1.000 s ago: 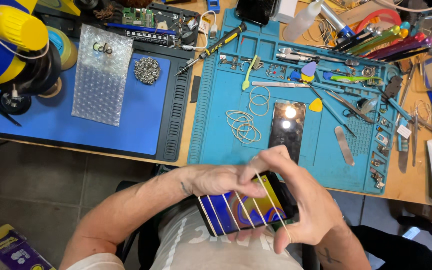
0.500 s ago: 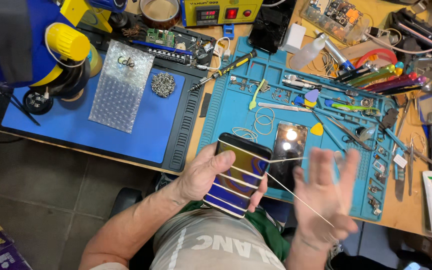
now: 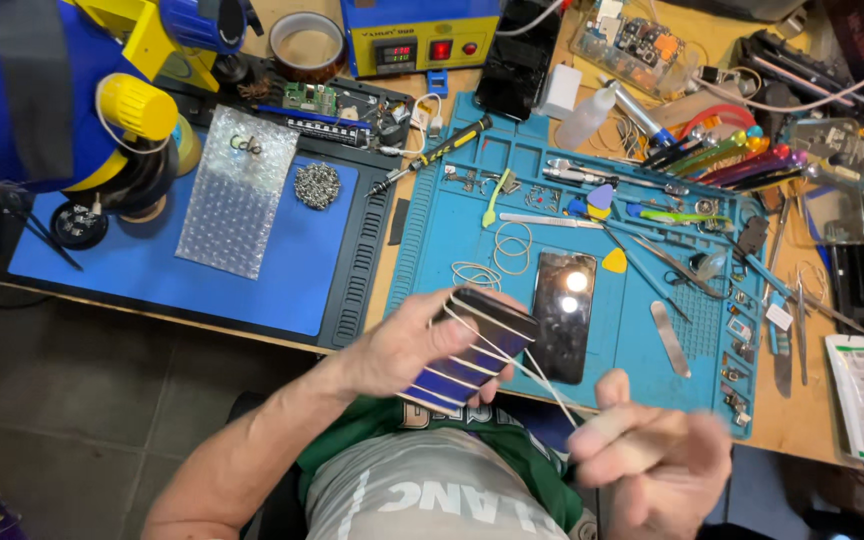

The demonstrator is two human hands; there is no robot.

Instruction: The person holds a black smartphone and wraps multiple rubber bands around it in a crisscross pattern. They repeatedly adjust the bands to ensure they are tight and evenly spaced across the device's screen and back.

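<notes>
Bright overhead light — blurred right hand [image 3: 652,465]

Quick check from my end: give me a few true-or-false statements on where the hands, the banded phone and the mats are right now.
1. The left hand holds a phone wrapped in rubber bands. True.
2. The right hand rests flat on the teal mat. False: it is raised off the desk, pulling a rubber band away from the phone.
3. A second dark phone lies on the teal mat. True.
4. The sheet of bubble wrap lies on the teal mat. False: it lies on the blue mat.
</notes>
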